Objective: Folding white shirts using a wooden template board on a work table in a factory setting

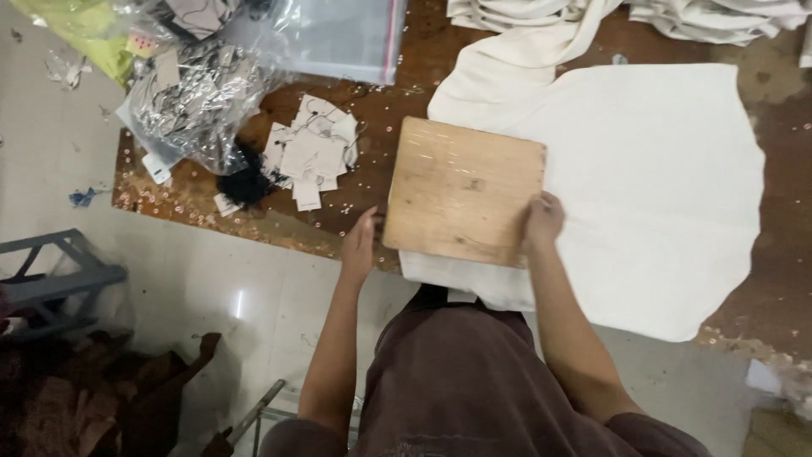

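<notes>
Plywood board (pixel 463 190), pale and square, lies flat on a cream-coloured garment (pixel 660 195) spread across the brown tabletop (pixel 782 110); all positions here are given relative to this board. Right hand (pixel 542 222) rests on the board's near right corner, fingers curled over the edge and gripping it. Left hand (pixel 360 245) is at the board's near left corner, fingers extended and held together, palm facing the board's left edge; whether it touches the wood cannot be told. Left of the board lies a loose heap of small paper tags (pixel 309 152), with a dark tangle of threads (pixel 245 182) just beyond it. Farther left, a crumpled clear plastic bag (pixel 190 97) holds more tags. Beyond the board's far left corner lies a flat transparent zip bag (pixel 347 38). Beyond its far edge, stacks of folded cream cloth (pixel 719 19) sit at the tabletop's rear. Small pale beads or scraps are scattered over the tabletop around the board.
</notes>
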